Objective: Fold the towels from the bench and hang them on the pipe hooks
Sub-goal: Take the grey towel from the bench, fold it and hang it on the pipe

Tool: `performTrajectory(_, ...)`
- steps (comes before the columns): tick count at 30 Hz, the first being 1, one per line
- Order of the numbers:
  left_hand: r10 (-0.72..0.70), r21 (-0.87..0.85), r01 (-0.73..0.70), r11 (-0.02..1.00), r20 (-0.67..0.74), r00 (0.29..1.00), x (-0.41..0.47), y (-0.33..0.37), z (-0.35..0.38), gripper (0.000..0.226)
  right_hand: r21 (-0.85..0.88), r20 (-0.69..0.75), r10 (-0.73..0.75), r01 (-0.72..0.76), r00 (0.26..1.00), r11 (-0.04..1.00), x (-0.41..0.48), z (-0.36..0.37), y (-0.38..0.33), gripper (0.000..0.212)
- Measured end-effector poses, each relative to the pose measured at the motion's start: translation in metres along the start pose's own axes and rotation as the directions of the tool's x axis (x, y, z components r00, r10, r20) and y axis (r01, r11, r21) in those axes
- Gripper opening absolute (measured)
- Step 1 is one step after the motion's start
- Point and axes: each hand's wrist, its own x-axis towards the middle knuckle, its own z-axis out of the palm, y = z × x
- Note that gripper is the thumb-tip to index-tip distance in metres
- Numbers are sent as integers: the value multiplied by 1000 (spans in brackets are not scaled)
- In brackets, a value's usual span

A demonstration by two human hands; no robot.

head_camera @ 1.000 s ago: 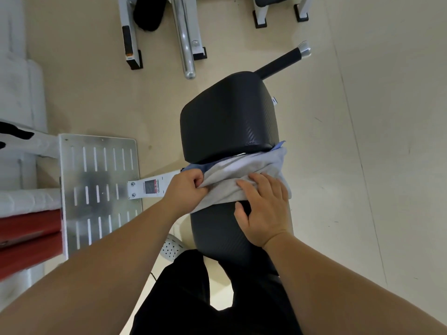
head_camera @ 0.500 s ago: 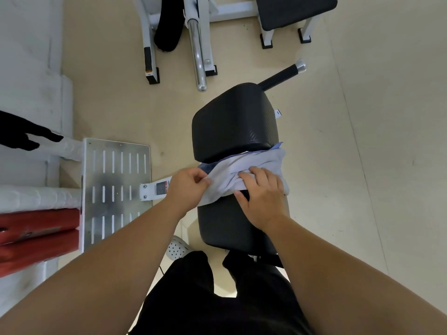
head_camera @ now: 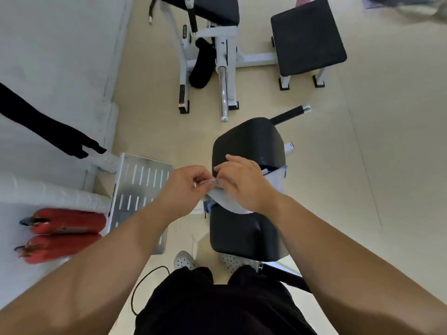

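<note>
A pale grey-blue towel lies bunched across the middle of a black padded bench. My left hand pinches one edge of the towel at the bench's left side. My right hand grips the same cloth just to the right, fingers curled over it. Both hands have the towel lifted a little off the pad, with cloth hanging under my right palm. No pipe hooks can be made out.
A perforated metal plate stands left of the bench, with two red cylinders and white wrapped pipes by the wall. Another white-framed gym machine and a black stool are ahead. My feet are under the bench's near end.
My right hand, flat on the towel before, has closed on it. Both hands have come together and raised the towel's edge off the bench. The view has tilted up.
</note>
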Motion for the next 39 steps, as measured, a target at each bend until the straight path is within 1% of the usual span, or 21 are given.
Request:
performTrajectory(2,-13,-46,11,999,-49,999,-10,9,-24,15,33,-7,-59,60,998,998,11,-24,-12,20)
performTrajectory(3,-21,-69,17,997,-63,998,-15,14,-35,14,43,-10,-90,90,996,995,16,-36,-21,15)
performTrajectory(7,-47,-149,34,988,-86,995,-40,23,-77,12,84,21,-156,154,988,985,27,-74,-67,13)
performTrajectory(10,-95,-133,82,988,-100,990,-62,18,-106,12,138,-14,-211,211,977,968,39,-89,-99,13)
performTrajectory(12,-102,-180,68,981,-184,978,-82,14,-124,13,178,-21,-286,285,958,942,49,-93,-121,14)
performTrajectory(15,-183,-385,25,923,-379,907,-118,6,-154,13,175,30,-394,384,918,907,64,-90,-158,12)
performTrajectory(18,-274,-520,-24,854,-489,828,-155,-3,-182,13,244,133,-472,433,872,868,77,-70,-196,5)
performTrajectory(20,-327,-551,-54,833,-568,755,-179,-11,-198,17,256,224,-526,472,820,844,84,-52,-223,17)
performTrajectory(23,-399,-531,-49,846,-690,604,-214,-33,-220,16,224,329,-554,506,765,833,92,-18,-262,10)
performTrajectory(24,-416,-513,-34,858,-732,540,-226,-43,-228,14,222,348,-553,507,757,833,94,-5,-274,12)
performTrajectory(27,-477,-497,16,868,-823,310,-265,-84,-250,12,191,421,-521,489,743,851,101,36,-305,15)
performTrajectory(28,-492,-503,25,864,-833,254,-279,-95,-257,12,171,453,-507,487,734,857,103,50,-315,17)
performTrajectory(30,-509,-512,40,858,-838,197,-306,-118,-268,12,97,519,-451,474,727,875,105,82,-331,22)
performTrajectory(31,-521,-523,38,852,-836,174,-319,-132,-274,13,64,543,-413,454,731,888,106,98,-338,20)
performTrajectory(34,-560,-560,28,828,-823,90,-359,-175,-292,14,36,582,-325,377,745,926,106,139,-358,16)
performTrajectory(36,-596,-594,67,802,-802,20,-385,-208,-303,14,25,577,-300,351,759,936,106,161,-373,17)
performTrajectory(38,-648,-649,124,750,-760,-60,-412,-244,-307,15,6,550,-289,343,784,939,106,181,-389,21)
performTrajectory(39,-678,-681,147,717,-731,-81,-425,-262,-305,17,-8,527,-281,335,802,942,104,190,-397,23)
